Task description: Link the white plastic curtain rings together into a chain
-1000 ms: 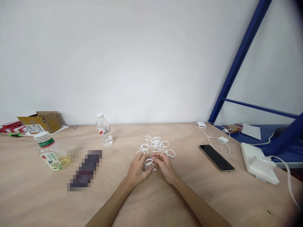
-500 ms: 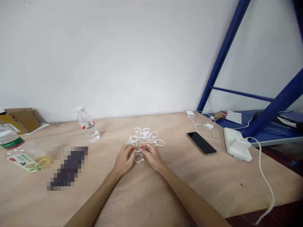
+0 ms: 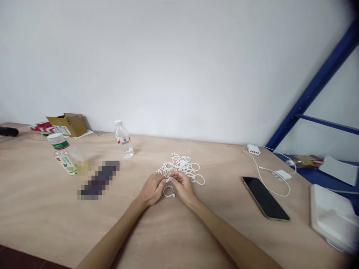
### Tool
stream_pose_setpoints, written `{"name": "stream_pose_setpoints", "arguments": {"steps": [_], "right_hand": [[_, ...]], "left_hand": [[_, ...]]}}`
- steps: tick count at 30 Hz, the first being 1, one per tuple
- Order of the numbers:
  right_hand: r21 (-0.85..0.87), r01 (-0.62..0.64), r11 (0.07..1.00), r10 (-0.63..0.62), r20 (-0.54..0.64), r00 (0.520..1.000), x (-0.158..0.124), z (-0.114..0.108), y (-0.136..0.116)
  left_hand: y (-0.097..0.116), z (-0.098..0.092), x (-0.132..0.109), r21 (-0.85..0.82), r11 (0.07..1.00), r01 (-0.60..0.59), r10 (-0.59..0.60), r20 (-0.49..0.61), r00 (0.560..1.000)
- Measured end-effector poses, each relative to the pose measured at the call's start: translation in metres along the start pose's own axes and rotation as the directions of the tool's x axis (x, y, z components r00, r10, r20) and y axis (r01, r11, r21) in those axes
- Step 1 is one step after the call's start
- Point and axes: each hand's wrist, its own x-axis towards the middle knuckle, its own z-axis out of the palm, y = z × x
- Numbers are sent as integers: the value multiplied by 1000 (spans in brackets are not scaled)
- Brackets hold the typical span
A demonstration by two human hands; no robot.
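Head view: a ring slipping from the fingers could snag in the pile

Nearest, the left hand (image 3: 152,189) and right hand (image 3: 183,188) rest on the bench (image 3: 42,209), their fingers (image 3: 175,177) curled together at a small white tip (image 3: 167,180); whether they grip it, I cannot tell. A white plastic ring (image 3: 169,191) lies just below them. Just beyond sits a tangled pile of rings (image 3: 182,166), where a slip could snag or scatter them. Farther right lies a black smartphone (image 3: 265,198), which a flicked ring could reach. A water bottle (image 3: 123,140) stands near the back edge.

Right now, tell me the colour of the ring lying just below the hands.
White: the plastic ring shows best in the head view.
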Motion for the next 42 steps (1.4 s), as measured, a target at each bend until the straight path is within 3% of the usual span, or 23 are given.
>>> {"name": "stream_pose_setpoints", "arguments": {"steps": [4, 9, 21, 30, 36, 42], "right_hand": [[-27, 3, 1000, -2, 44, 999, 5, 0, 1], [-67, -18, 998, 17, -19, 1000, 7, -1, 3], [-200, -103, 974, 103, -12, 995, 10, -2, -6], [-204, -132, 970, 145, 51, 988, 11, -5, -4], [-205, -153, 967, 175, 96, 980, 11, -7, -6], [-250, -142, 958, 175, 116, 978, 9, -8, -6]], "left_hand": [[0, -1, 0, 12, 999, 39, -39, -20, 999], [-4, -4, 4, 39, 997, 63, -63, -4, 998], [-27, -17, 26, -35, 996, -81, 87, 238, 967], [-29, -7, 23, -82, 982, -172, 187, 224, 957], [-31, -6, 22, -71, 949, -306, 314, 215, 925], [-31, -11, 23, -169, 946, -278, 309, 200, 930]]}}
